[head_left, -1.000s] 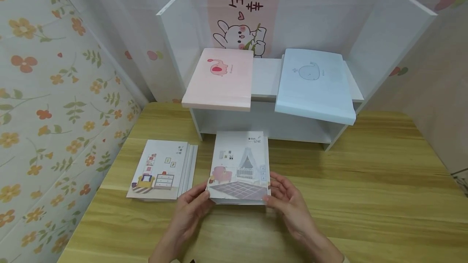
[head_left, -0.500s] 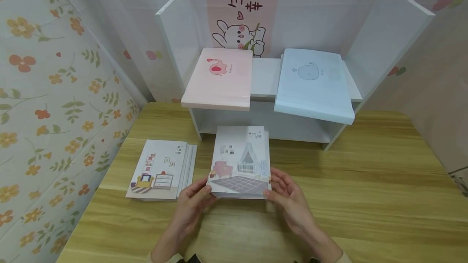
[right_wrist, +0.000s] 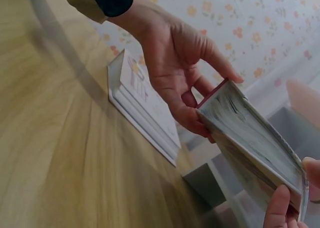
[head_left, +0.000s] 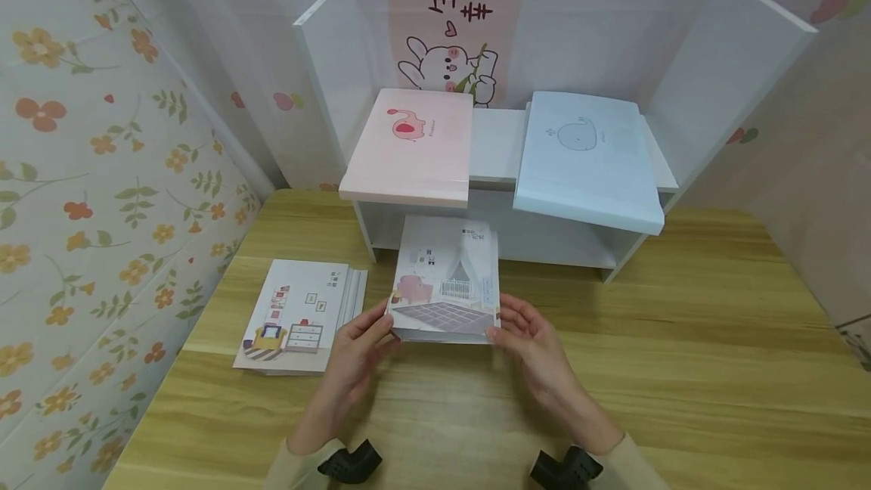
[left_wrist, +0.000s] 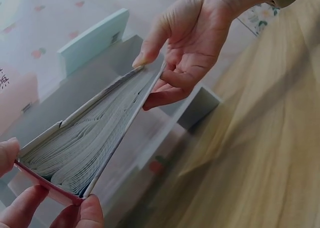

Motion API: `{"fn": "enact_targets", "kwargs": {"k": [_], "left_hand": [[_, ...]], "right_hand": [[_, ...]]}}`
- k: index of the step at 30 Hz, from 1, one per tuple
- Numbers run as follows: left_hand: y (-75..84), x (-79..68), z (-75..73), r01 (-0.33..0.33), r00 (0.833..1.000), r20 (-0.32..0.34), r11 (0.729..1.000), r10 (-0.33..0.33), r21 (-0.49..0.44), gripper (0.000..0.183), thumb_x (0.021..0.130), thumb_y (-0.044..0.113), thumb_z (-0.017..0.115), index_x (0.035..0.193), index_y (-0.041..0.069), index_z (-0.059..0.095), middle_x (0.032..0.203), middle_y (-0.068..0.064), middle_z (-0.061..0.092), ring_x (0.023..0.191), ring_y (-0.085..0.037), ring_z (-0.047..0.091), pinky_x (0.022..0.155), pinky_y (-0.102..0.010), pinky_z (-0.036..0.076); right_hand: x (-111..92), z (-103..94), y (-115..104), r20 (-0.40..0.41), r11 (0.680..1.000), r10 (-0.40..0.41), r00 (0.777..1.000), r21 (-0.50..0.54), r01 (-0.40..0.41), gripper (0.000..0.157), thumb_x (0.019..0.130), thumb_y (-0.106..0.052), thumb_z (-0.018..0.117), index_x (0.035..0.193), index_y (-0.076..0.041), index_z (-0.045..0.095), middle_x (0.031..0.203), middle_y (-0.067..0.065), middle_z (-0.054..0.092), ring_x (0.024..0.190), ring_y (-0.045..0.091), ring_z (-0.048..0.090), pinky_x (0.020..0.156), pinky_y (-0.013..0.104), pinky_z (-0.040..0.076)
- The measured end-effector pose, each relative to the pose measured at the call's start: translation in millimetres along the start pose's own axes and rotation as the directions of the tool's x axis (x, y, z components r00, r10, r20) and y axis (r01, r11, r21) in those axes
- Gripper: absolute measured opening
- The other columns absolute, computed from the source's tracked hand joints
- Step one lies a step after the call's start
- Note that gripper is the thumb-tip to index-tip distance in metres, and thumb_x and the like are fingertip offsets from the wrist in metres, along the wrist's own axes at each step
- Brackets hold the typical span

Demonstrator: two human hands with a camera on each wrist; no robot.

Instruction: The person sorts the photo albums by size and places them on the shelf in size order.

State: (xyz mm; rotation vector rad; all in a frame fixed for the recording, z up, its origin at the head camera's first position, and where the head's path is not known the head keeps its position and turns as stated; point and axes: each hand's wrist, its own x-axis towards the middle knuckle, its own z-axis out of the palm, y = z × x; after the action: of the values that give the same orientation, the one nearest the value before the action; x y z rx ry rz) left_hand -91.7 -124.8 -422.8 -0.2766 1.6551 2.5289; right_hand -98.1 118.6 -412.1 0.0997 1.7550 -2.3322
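A thick photo album (head_left: 442,286) with a nursery-room cover is held level with the front of the white shelf, between both hands. My left hand (head_left: 357,354) grips its left side, the thumb on the cover near the lower corner. On the other side my right hand (head_left: 537,350) pinches the lower right corner, thumb on top and fingers beneath. In the left wrist view the album (left_wrist: 95,138) is off the table, its many pages fanned at the edge and a red spine at the left hand's fingers.
Left of the hands lies a stack of albums (head_left: 296,316) with a yellow armchair picture. A white shelf (head_left: 497,142) stands behind, with a pink elephant album (head_left: 415,146) and a blue whale album (head_left: 585,150) jutting over its front edge. The lower compartment (head_left: 544,229) faces the hands.
Both hands have raised the album and moved it forward, away from the body, toward the shelf's lower opening. The stack and the two albums on the shelf stay where they were.
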Motion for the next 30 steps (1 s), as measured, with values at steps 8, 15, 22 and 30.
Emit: {"fn": "enact_targets", "kwargs": {"k": [8,15,22,30], "left_hand": [[5.4,17.2,2.1,0.007,0.999,-0.033,0.999,-0.009,-0.044,0.029,0.092,0.000,0.053,0.120,0.000,0.061,0.100,0.002,0.066,0.086,-0.013,0.060,0.078,-0.030,0.052],[10.9,32.8,2.6,0.013,0.999,-0.051,0.999,-0.016,-0.053,0.039,0.093,0.003,0.052,0.131,-0.007,0.049,0.099,0.003,0.067,0.087,-0.011,0.063,0.078,-0.028,0.052],[16.4,45.9,1.8,0.013,0.998,-0.058,0.997,-0.017,-0.070,0.046,0.094,0.009,0.054,0.134,-0.009,0.042,0.097,0.002,0.067,0.087,-0.009,0.063,0.077,-0.023,0.051],[17.1,57.2,-0.2,0.014,0.997,-0.079,0.998,-0.020,-0.066,0.045,0.095,0.009,0.054,0.134,-0.010,0.042,0.099,-0.001,0.067,0.088,-0.009,0.064,0.074,-0.023,0.052]], "right_hand": [[18,1.2,0,-0.020,1.000,-0.009,1.000,-0.018,0.009,0.053,0.084,0.010,0.059,0.133,0.006,0.039,0.108,0.007,0.058,0.092,0.013,0.060,0.079,0.023,0.051],[32,7.4,-1,-0.038,1.000,-0.003,0.999,-0.026,0.002,0.053,0.086,0.007,0.058,0.134,0.005,0.038,0.115,0.012,0.055,0.094,0.013,0.058,0.080,0.023,0.050],[47,14.7,-2,-0.065,1.000,-0.003,0.998,-0.004,0.003,0.051,0.086,0.007,0.058,0.134,0.006,0.039,0.113,0.011,0.055,0.090,0.011,0.059,0.078,0.022,0.051],[62,18.4,1,-0.091,1.000,0.011,0.996,-0.016,-0.012,0.052,0.086,0.003,0.062,0.133,0.009,0.039,0.108,0.010,0.056,0.085,0.011,0.059,0.075,0.020,0.050]]}}
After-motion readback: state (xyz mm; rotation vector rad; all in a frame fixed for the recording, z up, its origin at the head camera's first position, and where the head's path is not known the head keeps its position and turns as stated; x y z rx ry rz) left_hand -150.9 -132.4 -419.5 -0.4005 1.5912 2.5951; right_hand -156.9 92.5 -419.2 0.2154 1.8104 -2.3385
